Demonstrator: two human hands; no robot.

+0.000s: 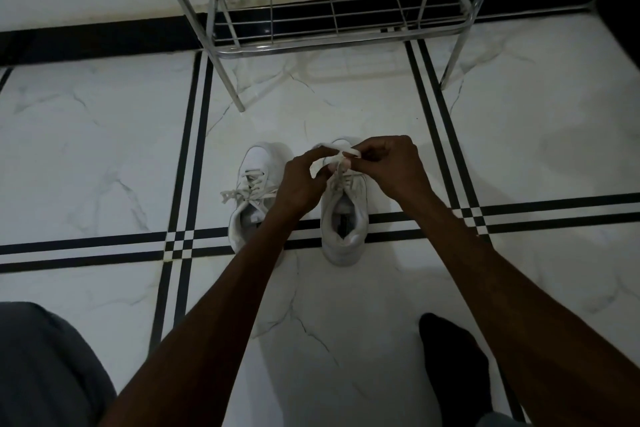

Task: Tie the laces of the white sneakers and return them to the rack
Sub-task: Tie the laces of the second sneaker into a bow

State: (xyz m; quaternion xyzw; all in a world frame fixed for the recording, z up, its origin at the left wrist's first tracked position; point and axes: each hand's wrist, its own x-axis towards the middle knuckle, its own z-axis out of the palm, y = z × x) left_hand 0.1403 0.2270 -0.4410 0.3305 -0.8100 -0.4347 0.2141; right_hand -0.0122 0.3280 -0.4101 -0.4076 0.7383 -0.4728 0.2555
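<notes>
two white sneakers stand side by side on the marble floor point(104, 149), toes toward the far metal shoe rack point(332, 24). the left sneaker point(254, 184) already carries a tied bow. over the right sneaker point(343, 218), the left hand point(301, 184) and right hand point(391, 166) each pinch its laces point(337, 163), fingers curled narrow around the raised strands, the hands near each other.
</notes>
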